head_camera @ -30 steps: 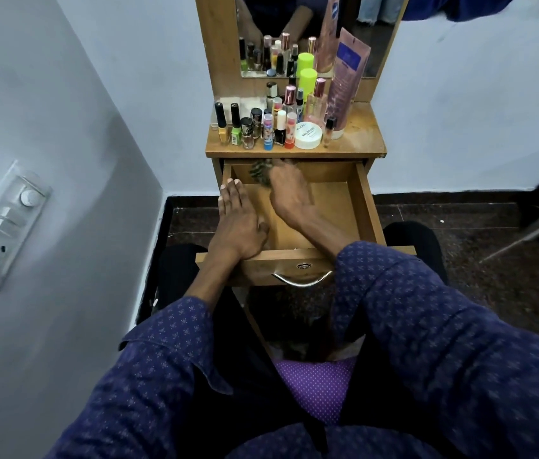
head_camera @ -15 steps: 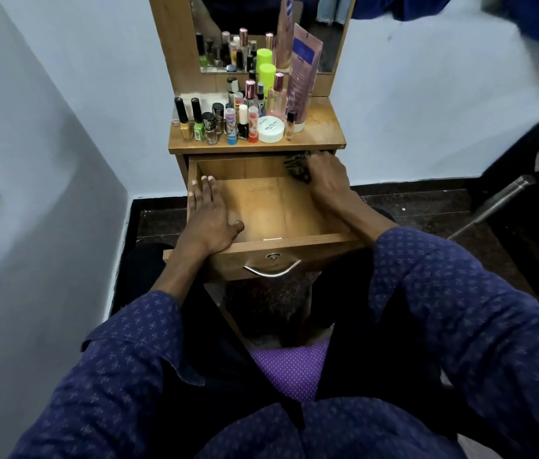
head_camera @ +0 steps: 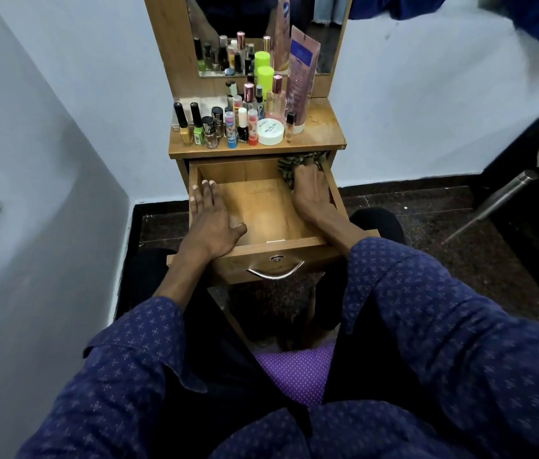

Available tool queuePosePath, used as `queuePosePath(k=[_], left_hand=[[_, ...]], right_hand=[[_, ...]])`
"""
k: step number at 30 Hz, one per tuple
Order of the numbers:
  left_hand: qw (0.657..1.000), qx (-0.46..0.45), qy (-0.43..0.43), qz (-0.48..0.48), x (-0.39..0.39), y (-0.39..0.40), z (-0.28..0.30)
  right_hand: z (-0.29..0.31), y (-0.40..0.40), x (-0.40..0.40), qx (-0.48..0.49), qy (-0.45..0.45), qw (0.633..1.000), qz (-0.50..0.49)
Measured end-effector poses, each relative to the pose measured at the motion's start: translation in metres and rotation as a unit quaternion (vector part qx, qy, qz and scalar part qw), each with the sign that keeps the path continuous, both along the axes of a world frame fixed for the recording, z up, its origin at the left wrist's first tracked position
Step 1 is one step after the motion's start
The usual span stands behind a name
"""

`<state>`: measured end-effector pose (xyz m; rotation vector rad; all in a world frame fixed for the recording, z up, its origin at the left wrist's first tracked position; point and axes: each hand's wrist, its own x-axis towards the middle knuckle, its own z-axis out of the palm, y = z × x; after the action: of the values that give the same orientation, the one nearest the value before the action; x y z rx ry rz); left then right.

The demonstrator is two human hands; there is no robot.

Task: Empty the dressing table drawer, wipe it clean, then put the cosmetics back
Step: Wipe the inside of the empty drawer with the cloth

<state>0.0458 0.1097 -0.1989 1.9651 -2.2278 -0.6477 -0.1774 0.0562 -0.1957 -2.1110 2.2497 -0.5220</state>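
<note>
Nearest, at 6 o'clock, 2 dark blue patterned sleeves (head_camera: 443, 326) reach forward over a purple dotted seat (head_camera: 297, 376); beyond them the drawer (head_camera: 261, 213) stands pulled out, its 1 curved metal handle (head_camera: 276, 272) on the front panel, its wooden floor bare of cosmetics; the left hand (head_camera: 211, 220) lies flat along the drawer's 9 o'clock side, fingers straight and together, thumb spread, holding nothing; the right hand (head_camera: 311, 193) sits at the drawer's 3 o'clock side, fingers bent onto 1 dark patterned cloth (head_camera: 297, 162); the cloth is bunched in the far corner at 1 o'clock, just past the fingertips and partly under them; farther, at 12 o'clock, the dressing table top (head_camera: 321, 134) carries the cosmetics (head_camera: 228, 124), packed too close for a sure count; among them 1 white round jar (head_camera: 270, 131), 1 tall pink tube (head_camera: 301, 81) and 1 lime-green capped bottle (head_camera: 265, 77); farthest, 1 mirror (head_camera: 261, 31) doubles the bottles.
</note>
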Motion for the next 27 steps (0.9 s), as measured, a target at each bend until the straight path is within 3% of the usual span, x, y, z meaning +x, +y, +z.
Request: queuePosePath(k=[5, 11, 13, 17, 22, 27], left_hand=[[1.0, 0.004, 0.003, -0.001, 0.001, 0.0, 0.0], [1.0, -0.007, 0.004, 0.001, 0.001, 0.001, -0.001], [1.0, -0.006, -0.001, -0.003, 0.001, 0.001, -0.002], [1.0, -0.015, 0.003, -0.007, 0.003, 0.001, -0.001], [1.0, -0.015, -0.003, -0.011, 0.002, 0.002, -0.001], [1.0, -0.015, -0.003, -0.009, 0.004, 0.003, 0.001]], right_hand=[[0.002, -0.006, -0.01, 0.084, 0.017, 0.995, 0.047], [0.012, -0.013, -0.009, 0.059, 0.075, 0.993, 0.068], [0.016, -0.014, -0.017, 0.098, 0.101, 0.986, 0.087], [0.031, -0.006, -0.017, 0.262, 0.164, 0.94, 0.143], [0.046, 0.03, -0.013, 0.442, 0.269, 0.836, 0.181], [0.06, 0.039, -0.022, 0.48, 0.233, 0.827, 0.179]])
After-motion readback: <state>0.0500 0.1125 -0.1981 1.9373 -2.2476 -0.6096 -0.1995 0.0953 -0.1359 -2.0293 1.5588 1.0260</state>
